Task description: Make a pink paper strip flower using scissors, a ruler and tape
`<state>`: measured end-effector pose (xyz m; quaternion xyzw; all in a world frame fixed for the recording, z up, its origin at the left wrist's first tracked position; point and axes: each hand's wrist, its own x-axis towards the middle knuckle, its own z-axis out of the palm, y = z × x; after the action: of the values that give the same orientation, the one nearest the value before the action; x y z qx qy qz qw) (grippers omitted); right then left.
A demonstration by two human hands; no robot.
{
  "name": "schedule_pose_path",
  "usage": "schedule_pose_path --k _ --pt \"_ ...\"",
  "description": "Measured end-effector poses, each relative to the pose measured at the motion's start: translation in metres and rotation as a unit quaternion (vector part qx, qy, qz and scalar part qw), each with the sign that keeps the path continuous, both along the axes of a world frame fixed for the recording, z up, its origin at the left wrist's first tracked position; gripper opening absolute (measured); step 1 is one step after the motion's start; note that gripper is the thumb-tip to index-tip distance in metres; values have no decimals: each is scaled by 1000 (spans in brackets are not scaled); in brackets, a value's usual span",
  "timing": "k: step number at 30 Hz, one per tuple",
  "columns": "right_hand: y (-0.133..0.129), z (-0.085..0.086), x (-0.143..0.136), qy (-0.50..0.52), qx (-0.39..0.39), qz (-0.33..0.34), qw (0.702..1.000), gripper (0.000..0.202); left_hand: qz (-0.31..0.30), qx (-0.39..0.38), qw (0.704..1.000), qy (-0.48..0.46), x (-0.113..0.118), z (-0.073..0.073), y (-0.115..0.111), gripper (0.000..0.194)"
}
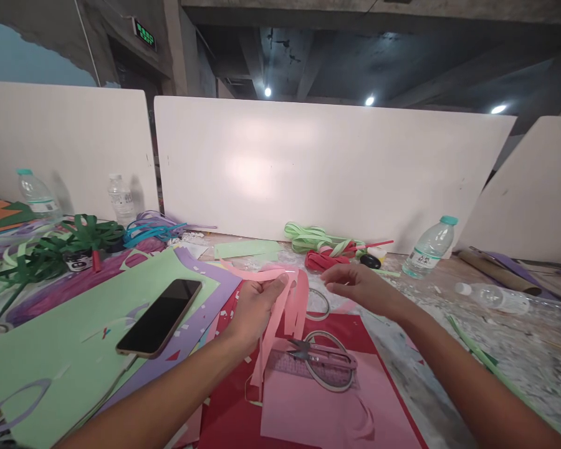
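Left hand (255, 308): pinching pink strips (302, 293)
Right hand (362, 288), three o'clock: fingers narrow, cannot tell if holding
Strip step: seemingly steadying
Next strip move: needs firm pinch

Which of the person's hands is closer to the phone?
Left. The left hand, holding pink paper strips, is to the right of the phone; the right hand is farther right, past those strips.

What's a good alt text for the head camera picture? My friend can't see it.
A person's left hand pinches pink paper strips over a cluttered worktable while the right hand hovers nearby. Below, snips and a tape roll lie over a pink sheet; a phone rests on green paper leftward.
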<state>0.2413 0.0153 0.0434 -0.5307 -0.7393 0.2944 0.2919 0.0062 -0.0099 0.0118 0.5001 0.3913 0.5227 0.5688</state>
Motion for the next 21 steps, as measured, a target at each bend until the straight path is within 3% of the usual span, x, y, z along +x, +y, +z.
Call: schedule_pose_path --k 2,5,8,14,21 --pt "22 -11 36 -146 -8 -42 988 25 11 -3 1000 -3 1 0 1 50" --pt "44 -29 81 -196 -34 -77 977 24 16 -7 1000 3 2 2 0 52" --pt "52 -42 103 -211 -59 -62 974 27 12 -6 1000 -4 3 5 -1 49" --pt "57 -52 96 -193 -105 20 975 23 -1 -6 1000 -12 4 7 -3 47" --pt "65 -51 91 -176 -130 46 975 13 -8 9 1000 -18 3 6 -1 47"
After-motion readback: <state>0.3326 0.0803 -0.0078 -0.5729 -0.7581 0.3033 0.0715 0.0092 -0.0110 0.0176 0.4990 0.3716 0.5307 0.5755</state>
